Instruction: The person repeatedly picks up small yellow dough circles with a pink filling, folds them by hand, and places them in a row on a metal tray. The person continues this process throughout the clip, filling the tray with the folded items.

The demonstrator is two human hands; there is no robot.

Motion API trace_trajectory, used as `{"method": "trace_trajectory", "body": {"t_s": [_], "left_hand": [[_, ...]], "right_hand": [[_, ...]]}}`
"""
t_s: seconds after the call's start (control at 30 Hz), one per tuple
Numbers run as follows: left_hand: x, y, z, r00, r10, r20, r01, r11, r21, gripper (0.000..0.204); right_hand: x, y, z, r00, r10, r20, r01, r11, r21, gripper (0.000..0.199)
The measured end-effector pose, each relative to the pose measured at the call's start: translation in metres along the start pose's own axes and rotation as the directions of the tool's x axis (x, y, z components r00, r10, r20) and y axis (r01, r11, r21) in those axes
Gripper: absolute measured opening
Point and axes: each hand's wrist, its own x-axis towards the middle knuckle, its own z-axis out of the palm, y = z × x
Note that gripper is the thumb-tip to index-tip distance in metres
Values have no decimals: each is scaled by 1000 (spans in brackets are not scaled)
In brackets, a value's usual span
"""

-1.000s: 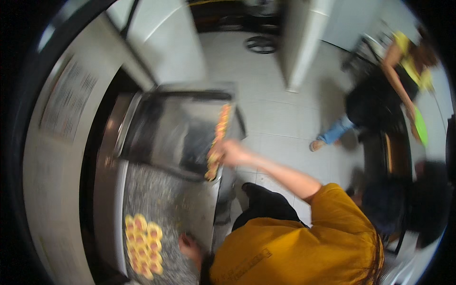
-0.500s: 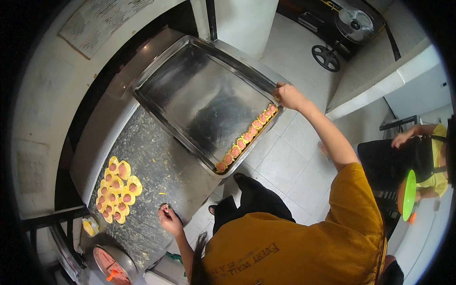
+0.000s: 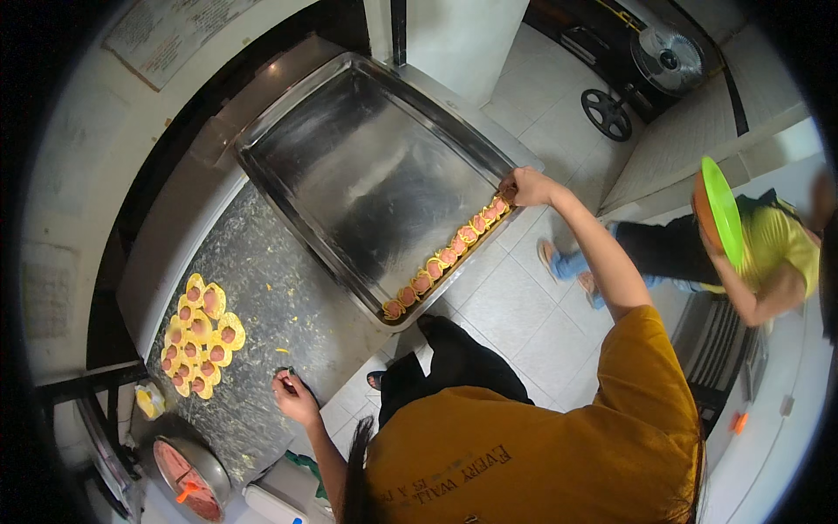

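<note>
Right hand: positioned at the corner of the metal tray (image 3: 367,188); the right hand (image 3: 532,187) has its fingers bent and close together at the last piece of the row; whether it grips or only presses that piece cannot be told.
Left hand: located above the near edge of the speckled countertop (image 3: 271,301); the left hand (image 3: 298,402) has its fingers partly curled; dark patches show at the fingertips; whether it holds anything cannot be told.
Tray: wide, shallow, rimmed, set at an angle, overlapping the far part of the countertop; most of its base is bare.
Tray contents: one row of filled dough pieces (image 3: 449,256), yellow with pink filling, side by side and touching, along the tray's short side nearest the person.
Countertop contents: a cluster of yellow dough rounds (image 3: 199,328), each topped with pink filling, lying flat toward the left; scattered crumbs around them.
Bowl: metal bowl (image 3: 220,472) at the lower left, containing pink filling (image 3: 199,498) and an orange-ended utensil (image 3: 186,492).
Co-worker: a person in a yellow top (image 3: 781,246) and dark apron, at right, holding a green dish (image 3: 721,212).
Fan: fan (image 3: 669,59) at the upper right, beyond the tray.
</note>
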Motion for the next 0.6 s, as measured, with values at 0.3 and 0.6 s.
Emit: {"method": "trace_trajectory", "body": {"t_s": [0.3, 0.6], "left_hand": [[0, 10, -4, 1000, -21, -11, 22, 999, 50, 10], [0, -1, -1, 1000, -21, -4, 21, 999, 38, 12]], "right_hand": [[6, -11, -22, 956, 24, 292, -41, 998, 55, 45], [13, -9, -24, 890, -49, 453, 45, 999, 20, 76]]}}
